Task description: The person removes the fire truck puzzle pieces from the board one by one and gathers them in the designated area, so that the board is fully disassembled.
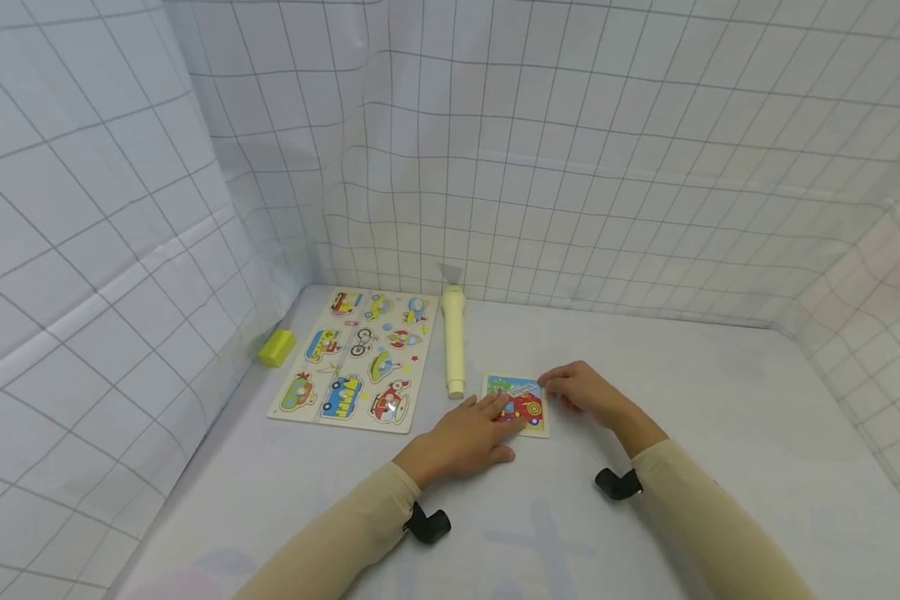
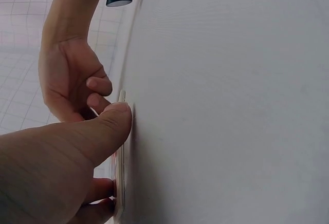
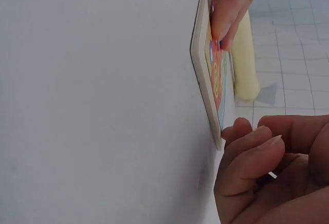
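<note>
Supporting tabletop [image 1: 720,375]: lay flat and pale beneath everything, likely keeping thin pieces steady under light pressure.
Peg board of vehicles [image 1: 352,367]: rested well to the left, apparently set aside to give both arms room.
Left hand [image 1: 468,437]: reached across the picture board with fingers straight and slightly spread, seemingly to stop sliding.
Right hand [image 1: 583,392]: poised at the far right corner, fingers loosely bent and close together, no firm grip shown; probably guided the edge.
Cream tube [image 1: 455,342]: lay lengthwise between the two boards, perhaps parked clear of both hands.
Picture board [image 1: 532,410]: lay flat on the tabletop, under the left fingertips and just left of the right fingertips.
Far right corner: met or nearly met by the right fingertips; contact could not be told.
</note>
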The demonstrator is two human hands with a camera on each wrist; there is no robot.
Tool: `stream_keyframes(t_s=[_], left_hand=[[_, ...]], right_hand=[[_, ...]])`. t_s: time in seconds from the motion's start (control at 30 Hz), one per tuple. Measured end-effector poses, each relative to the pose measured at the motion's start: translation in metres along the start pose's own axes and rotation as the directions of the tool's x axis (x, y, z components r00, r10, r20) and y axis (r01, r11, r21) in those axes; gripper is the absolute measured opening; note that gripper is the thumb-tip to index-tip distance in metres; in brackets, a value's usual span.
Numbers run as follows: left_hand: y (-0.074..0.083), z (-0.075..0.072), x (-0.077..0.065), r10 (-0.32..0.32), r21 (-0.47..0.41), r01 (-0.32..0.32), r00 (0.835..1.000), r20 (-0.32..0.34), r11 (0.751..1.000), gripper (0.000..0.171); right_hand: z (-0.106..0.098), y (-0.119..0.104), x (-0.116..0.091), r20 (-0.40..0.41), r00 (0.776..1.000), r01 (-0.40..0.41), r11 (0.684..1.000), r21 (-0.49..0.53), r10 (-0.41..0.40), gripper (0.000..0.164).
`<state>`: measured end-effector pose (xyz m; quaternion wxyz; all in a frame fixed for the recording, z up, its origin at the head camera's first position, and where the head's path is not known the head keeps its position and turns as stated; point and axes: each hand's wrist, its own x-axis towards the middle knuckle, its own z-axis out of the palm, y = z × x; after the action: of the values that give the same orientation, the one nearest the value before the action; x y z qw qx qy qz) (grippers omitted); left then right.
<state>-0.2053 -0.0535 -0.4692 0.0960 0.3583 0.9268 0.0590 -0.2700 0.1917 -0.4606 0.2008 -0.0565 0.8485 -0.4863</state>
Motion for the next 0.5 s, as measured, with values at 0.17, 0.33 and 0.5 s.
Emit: stream_keyframes(t_s=[0.17, 0.33, 0.5], left_hand=[[0.0, 0.0, 0.001, 0.002, 0.012, -0.002, 1.0, -0.005, 1.0, 0.056], [0.0, 0.002, 0.002, 0.015, 0.021, -0.015, 1.0, -0.002, 1.0, 0.055], [0.0, 0.001, 0.003, 0.002, 0.021, -0.002, 1.0, 0.0, 1.0, 0.055]], right_hand=[[0.007, 0.001, -0.006, 0.031, 0.998, -0.052, 0.99, 0.131, 0.049, 0.042], [0.013, 0.0, -0.011, 0.056, 0.995, -0.098, 0.974, 0.207, 0.088, 0.05], [0.011, 0.001, -0.007, 0.06, 0.992, -0.123, 0.938, 0.323, 0.109, 0.044]])
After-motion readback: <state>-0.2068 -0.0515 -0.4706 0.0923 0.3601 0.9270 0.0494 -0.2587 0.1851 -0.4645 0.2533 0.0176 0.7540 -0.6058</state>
